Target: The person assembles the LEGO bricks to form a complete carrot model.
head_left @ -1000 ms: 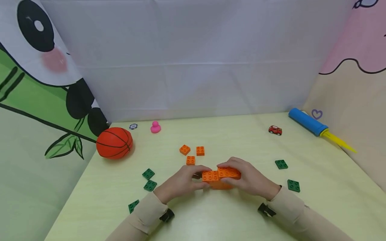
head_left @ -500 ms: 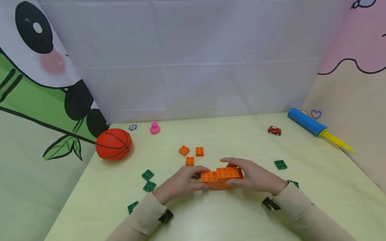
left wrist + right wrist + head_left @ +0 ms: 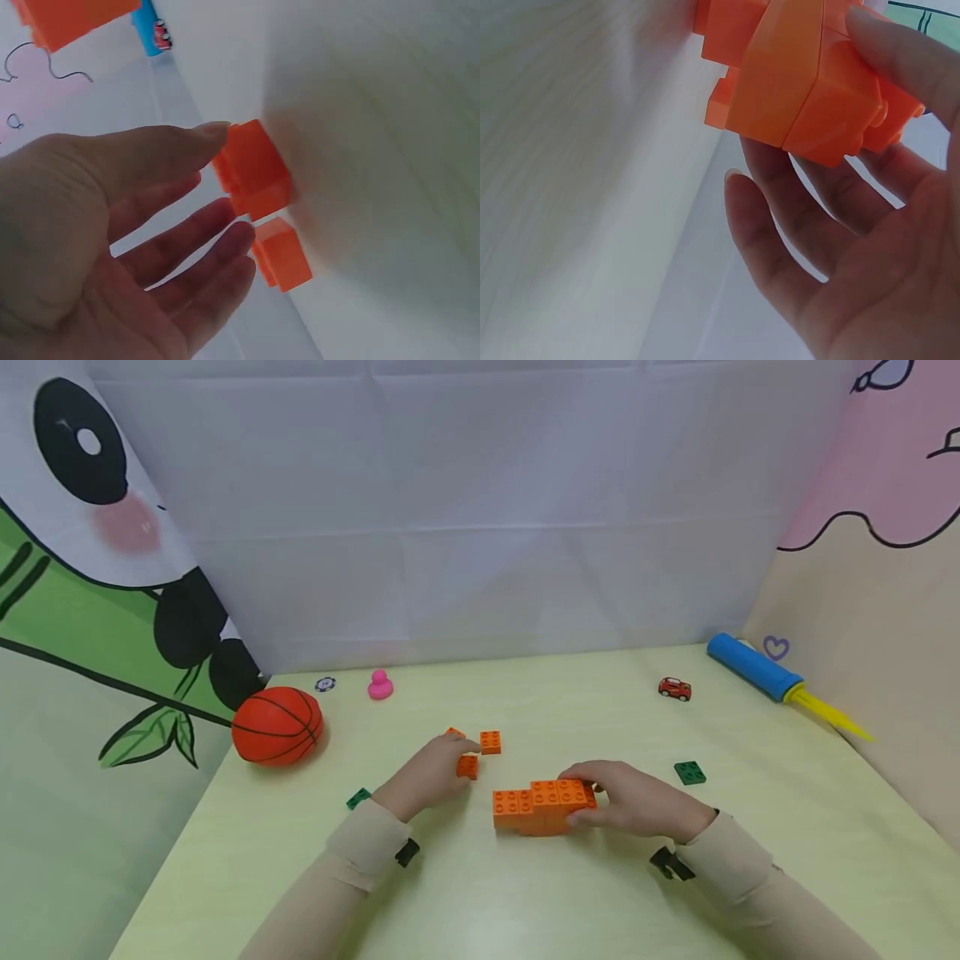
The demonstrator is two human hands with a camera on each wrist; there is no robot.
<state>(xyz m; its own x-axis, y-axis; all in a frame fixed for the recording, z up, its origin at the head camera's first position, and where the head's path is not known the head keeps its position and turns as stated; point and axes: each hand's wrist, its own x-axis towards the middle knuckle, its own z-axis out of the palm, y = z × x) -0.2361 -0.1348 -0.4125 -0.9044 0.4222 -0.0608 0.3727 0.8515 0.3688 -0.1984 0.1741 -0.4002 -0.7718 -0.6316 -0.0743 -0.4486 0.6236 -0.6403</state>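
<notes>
The right hand (image 3: 637,802) held the right end of the orange block assembly (image 3: 540,806): in the right wrist view its thumb (image 3: 907,60) pressed one face and its curled fingers (image 3: 780,225) cupped the opposite side, so the grip was snug about the bricks. The left hand (image 3: 423,772) was held wide and relaxed, gripping nothing; in the left wrist view its thumb tip (image 3: 214,133) touched, or all but touched, a loose orange brick (image 3: 251,169), while the outstretched fingers (image 3: 217,240) lay just short of a second one (image 3: 281,253).

The assembly rested on the yellow-green table (image 3: 525,902), near its middle and toward the person. Up and to the left of the assembly, just beside it, sat the loose orange bricks (image 3: 480,752), with the left hand among them; a third was mostly hidden behind the fingers.

I judged these pieces to be light, stiff, hollow plastic with smooth, somewhat slippery walls, not fragile, though a stacked joint might pop apart under a twist. The plain side faces looked the best hold, thumb against fingers, leaving the studs free.

Right of the assembly lay a green plate (image 3: 689,772); left of it another green plate (image 3: 358,797). Farther left of the assembly sat an orange ball (image 3: 276,727), and beyond it a pink duck (image 3: 380,685). Well off to its right stood a red toy car (image 3: 674,688) and a blue pump (image 3: 757,667).
</notes>
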